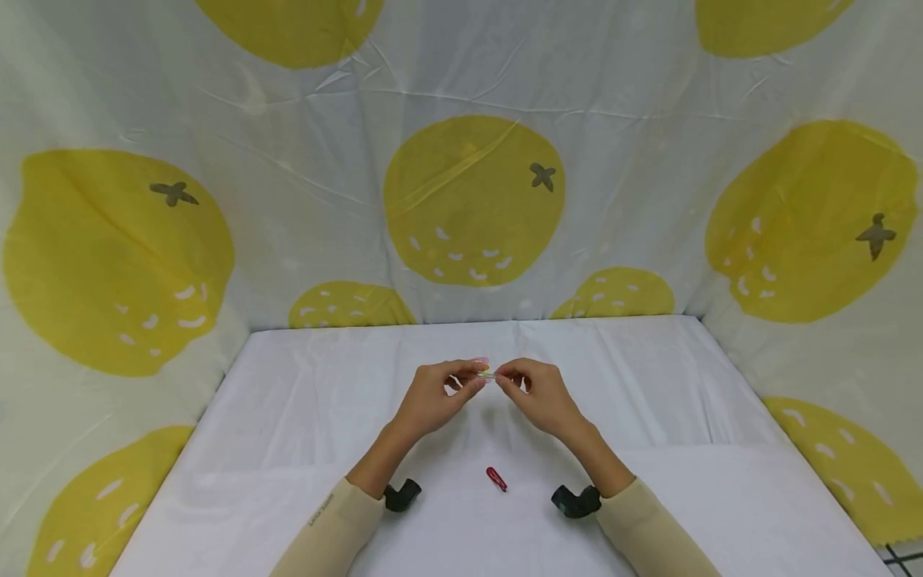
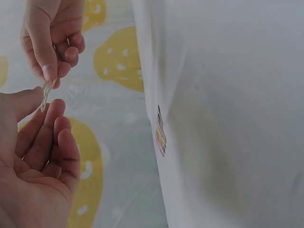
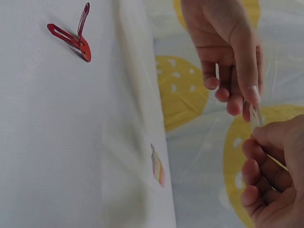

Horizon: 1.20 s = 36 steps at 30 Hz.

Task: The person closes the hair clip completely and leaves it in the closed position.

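Note:
Between my two hands is a small pale snap hair clip (image 2: 46,95), slim and elongated. My left hand (image 1: 437,394) pinches one end of it between thumb and fingers, and my right hand (image 1: 538,394) pinches the other. In the right wrist view the clip (image 3: 255,116) is partly covered by the fingertips. A red snap hair clip (image 1: 496,479) lies on the white cloth nearer my body, with its parts spread apart in the right wrist view.
Farther off on the white tablecloth (image 1: 649,497) lies a small striped group of multicoloured clips (image 3: 157,166), close to the cloth's far edge. A lemon-print curtain (image 1: 620,200) stands behind and at both sides. Black wrist devices (image 1: 575,502) sit at my cuffs.

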{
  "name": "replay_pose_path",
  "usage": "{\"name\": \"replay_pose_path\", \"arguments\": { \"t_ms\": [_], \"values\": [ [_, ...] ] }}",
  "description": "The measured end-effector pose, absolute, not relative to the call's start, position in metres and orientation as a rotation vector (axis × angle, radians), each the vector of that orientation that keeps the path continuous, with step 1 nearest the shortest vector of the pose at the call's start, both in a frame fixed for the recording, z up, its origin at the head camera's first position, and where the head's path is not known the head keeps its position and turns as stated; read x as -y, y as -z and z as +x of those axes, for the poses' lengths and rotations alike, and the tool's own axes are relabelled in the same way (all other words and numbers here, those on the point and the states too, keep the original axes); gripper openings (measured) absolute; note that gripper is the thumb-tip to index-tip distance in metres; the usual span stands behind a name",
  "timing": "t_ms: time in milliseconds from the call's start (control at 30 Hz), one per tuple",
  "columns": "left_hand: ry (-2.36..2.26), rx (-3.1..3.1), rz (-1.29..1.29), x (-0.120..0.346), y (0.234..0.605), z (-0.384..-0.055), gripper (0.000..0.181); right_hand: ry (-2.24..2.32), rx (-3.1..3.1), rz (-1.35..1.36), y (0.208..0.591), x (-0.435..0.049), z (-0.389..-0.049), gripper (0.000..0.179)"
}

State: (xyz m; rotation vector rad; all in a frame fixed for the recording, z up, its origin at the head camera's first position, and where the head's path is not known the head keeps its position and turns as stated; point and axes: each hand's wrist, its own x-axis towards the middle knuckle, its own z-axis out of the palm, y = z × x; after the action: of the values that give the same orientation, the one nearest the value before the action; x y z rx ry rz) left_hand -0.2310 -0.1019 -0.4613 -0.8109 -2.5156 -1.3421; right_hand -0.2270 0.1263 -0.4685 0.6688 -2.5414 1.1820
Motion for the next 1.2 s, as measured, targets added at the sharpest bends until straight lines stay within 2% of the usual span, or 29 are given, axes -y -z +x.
{"name": "replay_pose_path", "arguments": {
  "t_ms": [1200],
  "values": [
    [1.454, 2.485, -0.707, 0.112, 0.459, -0.232, 0.013, -1.263, 2.352, 0.71, 0.469, -0.114, -0.225, 0.008]
  ]
}}
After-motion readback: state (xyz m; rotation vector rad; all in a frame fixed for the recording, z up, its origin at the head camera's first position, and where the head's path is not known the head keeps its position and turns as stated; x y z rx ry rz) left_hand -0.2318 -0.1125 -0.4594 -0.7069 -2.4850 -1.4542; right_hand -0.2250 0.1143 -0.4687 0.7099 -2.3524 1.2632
